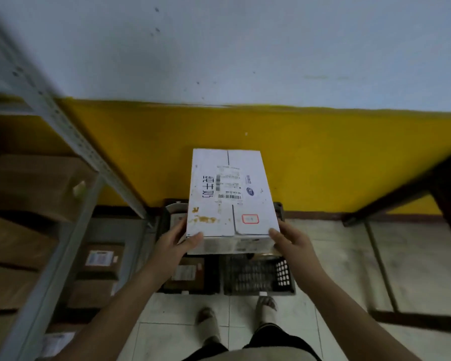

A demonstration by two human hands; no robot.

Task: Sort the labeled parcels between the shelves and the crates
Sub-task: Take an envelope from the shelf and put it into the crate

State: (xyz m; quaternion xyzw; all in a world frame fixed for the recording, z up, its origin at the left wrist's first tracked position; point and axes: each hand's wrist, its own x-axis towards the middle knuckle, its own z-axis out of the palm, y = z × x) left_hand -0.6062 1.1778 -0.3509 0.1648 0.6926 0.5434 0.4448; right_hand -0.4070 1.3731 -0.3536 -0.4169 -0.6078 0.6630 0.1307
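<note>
Grey metal shelves (70, 178) stand at the left with brown boxes (36, 183) on them, and a dark crate (258, 277) sits on the floor just in front of the feet. Above the crate, a white parcel (230, 194) is held flat, label up. The left hand (176, 246) grips its near left corner and the right hand (290, 242) grips its near right corner, thumbs on top. I think the step is to read the label (228, 185) and choose the place. To do it well, keep the parcel level and the thumbs off the label. If it goes to the crate, lower it with both hands and do not drop it. The small red-framed sticker (250, 219) is too blurred to read.
</note>
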